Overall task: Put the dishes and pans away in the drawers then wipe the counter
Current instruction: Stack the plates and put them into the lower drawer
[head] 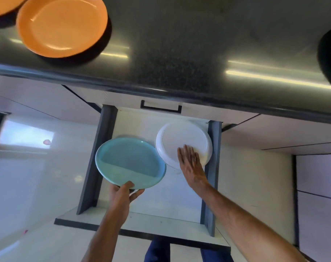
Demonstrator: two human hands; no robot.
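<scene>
Left hand (123,195) grips teal plate (130,163); right hand (191,163) seemingly flat on white plate (181,140)

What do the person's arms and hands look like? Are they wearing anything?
Both arms are bare as far as the picture shows, with no sleeves in view. The left hand and right hand have no gloves. I see no rings, watch or bracelets.

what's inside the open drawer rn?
One white plate lies inside the drawer at its right rear, right hand flat on it. The blue plate, pinched by the left hand, hovers over the left side, hiding the floor beneath.
</scene>
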